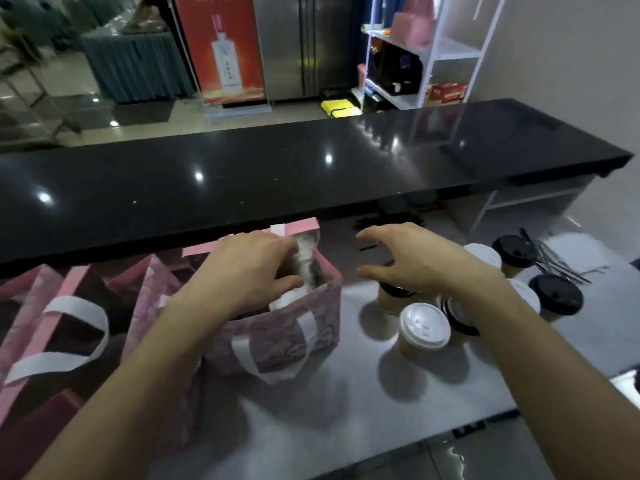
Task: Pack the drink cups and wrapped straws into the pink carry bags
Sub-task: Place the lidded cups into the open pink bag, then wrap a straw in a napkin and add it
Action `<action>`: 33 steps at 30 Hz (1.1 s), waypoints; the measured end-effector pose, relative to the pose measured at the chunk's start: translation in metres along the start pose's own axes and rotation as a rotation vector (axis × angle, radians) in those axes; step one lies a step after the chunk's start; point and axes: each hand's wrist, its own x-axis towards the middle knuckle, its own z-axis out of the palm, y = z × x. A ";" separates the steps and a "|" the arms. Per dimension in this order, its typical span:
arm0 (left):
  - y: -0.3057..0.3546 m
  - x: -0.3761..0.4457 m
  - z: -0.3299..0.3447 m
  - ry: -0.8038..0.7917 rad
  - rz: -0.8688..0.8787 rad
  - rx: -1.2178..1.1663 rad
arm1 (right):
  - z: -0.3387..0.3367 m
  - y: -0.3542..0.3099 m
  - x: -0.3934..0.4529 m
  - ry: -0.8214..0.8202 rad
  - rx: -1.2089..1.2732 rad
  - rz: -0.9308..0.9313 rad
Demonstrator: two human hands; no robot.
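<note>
An open pink carry bag (304, 327) with white handles stands on the grey worktop (346, 393). My left hand (242, 275) reaches into its mouth from above with curved fingers; a white cup lid (285, 301) shows just under the thumb. Blur hides whether the fingers grip it. My right hand (415, 261) hovers with spread fingers over several lidded paper cups, directly above a black-lidded cup (393, 294). A white-lidded cup (424, 325) stands nearest me. Dark wrapped straws (554, 263) lie at the far right.
Two more pink bags (52, 327) (149, 289) stand to the left, touching the open one. Further cups with black lids (556, 294) (514, 251) stand at the right. A raised black counter (311, 174) runs along the back of the worktop.
</note>
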 end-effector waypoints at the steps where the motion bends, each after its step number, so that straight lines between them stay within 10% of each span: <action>1: 0.014 0.008 -0.002 0.003 0.014 0.002 | -0.001 0.016 -0.010 0.009 -0.003 0.040; 19: 0.315 0.185 0.078 -0.066 -0.005 -0.091 | 0.008 0.387 -0.117 -0.024 -0.061 0.328; 33: 0.369 0.278 0.112 -0.114 -0.039 -0.025 | 0.079 0.508 -0.049 0.025 0.009 0.486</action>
